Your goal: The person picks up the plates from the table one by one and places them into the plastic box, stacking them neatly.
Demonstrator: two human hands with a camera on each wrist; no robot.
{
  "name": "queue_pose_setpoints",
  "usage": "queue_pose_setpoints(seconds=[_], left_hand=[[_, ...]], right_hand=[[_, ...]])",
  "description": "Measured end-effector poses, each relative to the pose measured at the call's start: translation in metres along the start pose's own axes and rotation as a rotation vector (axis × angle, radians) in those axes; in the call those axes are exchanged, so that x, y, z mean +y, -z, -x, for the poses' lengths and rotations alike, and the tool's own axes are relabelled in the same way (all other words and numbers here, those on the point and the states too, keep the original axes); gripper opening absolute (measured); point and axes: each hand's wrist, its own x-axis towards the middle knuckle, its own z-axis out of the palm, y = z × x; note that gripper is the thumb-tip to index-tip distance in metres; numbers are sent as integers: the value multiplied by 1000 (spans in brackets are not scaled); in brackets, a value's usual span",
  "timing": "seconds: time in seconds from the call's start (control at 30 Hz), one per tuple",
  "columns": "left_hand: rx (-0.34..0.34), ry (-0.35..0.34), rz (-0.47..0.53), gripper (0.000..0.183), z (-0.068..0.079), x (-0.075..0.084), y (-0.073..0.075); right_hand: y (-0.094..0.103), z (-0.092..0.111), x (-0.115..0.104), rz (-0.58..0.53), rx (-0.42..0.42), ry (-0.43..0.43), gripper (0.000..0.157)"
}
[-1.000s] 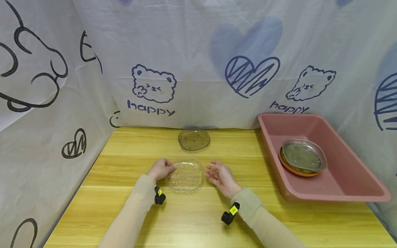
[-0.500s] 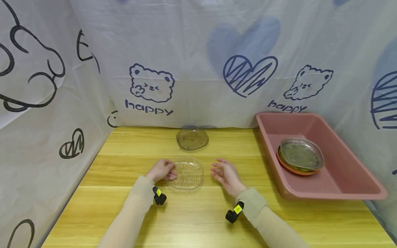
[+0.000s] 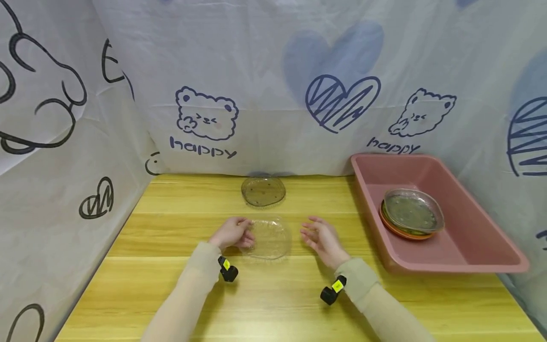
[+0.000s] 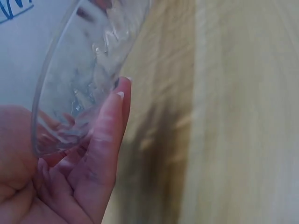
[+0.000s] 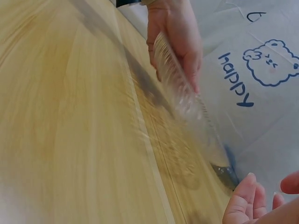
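Note:
My left hand [image 3: 232, 232] grips the left edge of a clear ridged plate [image 3: 270, 240], with the thumb at its rim and the fingers under it in the left wrist view. The right wrist view shows this plate [image 5: 184, 105] raised over the table, its shadow falling on the wood. My right hand [image 3: 322, 240] is to the right of the plate, apart from it, fingers loosely bent and holding nothing. Behind the clear plate, a smoky grey transparent plate [image 3: 263, 192] lies near the back edge of the table.
A pink plastic tub [image 3: 466, 259] stands on the right side of the wooden table [image 3: 273, 304]. Inside it is a stack of plates, a clear one [image 3: 413, 210] on top and an orange one [image 3: 403, 232] lower down. Printed cloth [image 3: 273, 95] hangs behind and at the left.
My left hand has shifted slightly right, carrying the clear plate along. My right hand has drawn away to the right, widening the gap to the plate's edge.

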Motion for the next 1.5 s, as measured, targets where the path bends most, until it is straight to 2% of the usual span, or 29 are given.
queue_pose_setpoints(seconds=[0.33,0.5,0.6,0.77,0.83,1.07,1.5], left_hand=[[-54,-79,7,43,1,33,-21],[-65,-125,17,41,1,44,-31],[-65,-142,35,40,1,48,-37],[-73,-158,67,39,0,52,-48],[-79,-160,82,39,-1,54,-52],[-61,-176,137,40,-1,55,-63],[-10,-215,183,43,-1,53,-70]], right_hand=[[16,2,-8,-1,-8,-11,52],[23,3,-9,-5,-27,-16,54],[27,4,-9,-35,-42,-13,50],[33,5,-8,-143,-76,-19,31],[33,6,-8,-177,-80,-25,28],[28,10,-11,-199,-121,-20,45],[23,12,-13,-207,-154,-11,35]])
